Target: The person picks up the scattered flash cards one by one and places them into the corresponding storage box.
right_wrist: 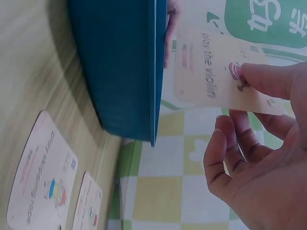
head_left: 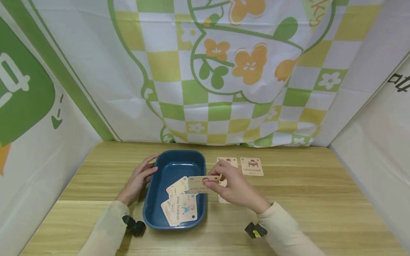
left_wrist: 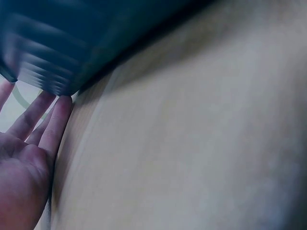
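My right hand (head_left: 235,185) pinches a "play the violin" card (right_wrist: 196,72) between thumb and fingers. The card is held above the right rim of a deep blue tray (head_left: 149,199). Several cards lie overlapped inside that tray, a "play football" card (head_left: 185,208) on top. My left hand (head_left: 139,179) rests against the tray's left side, its fairly straight fingertips touching the outer wall in the left wrist view. Beneath and behind my right hand, a "play skipping rope" card (right_wrist: 45,175) lies on the table, partly covered in the head view.
A "take a break" card (head_left: 252,167) lies on the wooden table (head_left: 304,199) at the back right, beside another card (head_left: 228,161) partly hidden by my right hand. A checked cloth with flower prints (head_left: 198,106) hangs along the table's far edge. White printed sheets flank both sides.
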`<state>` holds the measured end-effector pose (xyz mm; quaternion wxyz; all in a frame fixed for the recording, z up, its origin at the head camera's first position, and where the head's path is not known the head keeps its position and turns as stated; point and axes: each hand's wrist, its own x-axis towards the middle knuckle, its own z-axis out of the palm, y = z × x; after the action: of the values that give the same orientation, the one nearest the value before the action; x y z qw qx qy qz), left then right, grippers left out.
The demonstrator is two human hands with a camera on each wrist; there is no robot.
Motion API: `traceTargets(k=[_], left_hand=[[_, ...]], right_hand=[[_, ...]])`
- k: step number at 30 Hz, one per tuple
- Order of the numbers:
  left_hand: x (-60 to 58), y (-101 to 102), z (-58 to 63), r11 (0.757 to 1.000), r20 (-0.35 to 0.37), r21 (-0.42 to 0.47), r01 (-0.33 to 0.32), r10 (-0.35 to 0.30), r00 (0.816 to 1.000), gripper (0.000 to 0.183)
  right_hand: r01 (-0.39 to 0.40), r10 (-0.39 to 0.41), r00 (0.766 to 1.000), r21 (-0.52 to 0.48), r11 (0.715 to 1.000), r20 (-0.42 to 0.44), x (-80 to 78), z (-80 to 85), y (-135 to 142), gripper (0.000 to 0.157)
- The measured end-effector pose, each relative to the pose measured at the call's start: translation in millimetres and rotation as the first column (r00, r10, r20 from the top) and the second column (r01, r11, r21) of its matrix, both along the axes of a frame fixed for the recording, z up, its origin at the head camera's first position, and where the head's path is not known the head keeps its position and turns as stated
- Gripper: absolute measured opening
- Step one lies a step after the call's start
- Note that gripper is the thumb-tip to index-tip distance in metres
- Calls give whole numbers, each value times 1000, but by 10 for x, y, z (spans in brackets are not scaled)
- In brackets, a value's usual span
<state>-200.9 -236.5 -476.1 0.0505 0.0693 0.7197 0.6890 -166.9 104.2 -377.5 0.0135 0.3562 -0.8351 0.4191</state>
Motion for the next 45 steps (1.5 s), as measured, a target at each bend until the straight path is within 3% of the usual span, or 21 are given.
traceTargets(k=[8,20,32,45], left_hand=[[-5,-4,-13,1000,-6,9,1,-1,1000,56],[-3,-5,-24,1000,-21,12,7,-6,1000,56],[19,17,26,1000,-27,30,3,-3,1000,54],[12,4,17,1000,-41,29,9,-8,999,55]], right_hand=[[-23,23,1000,-44,999,-18,13,-25,-159,8],[-30,31,999,-58,998,29,57,-111,-329,6],[-5,4,997,16,1000,77,53,-162,-361,8],[2,-4,998,48,999,56,48,-207,-339,6]])
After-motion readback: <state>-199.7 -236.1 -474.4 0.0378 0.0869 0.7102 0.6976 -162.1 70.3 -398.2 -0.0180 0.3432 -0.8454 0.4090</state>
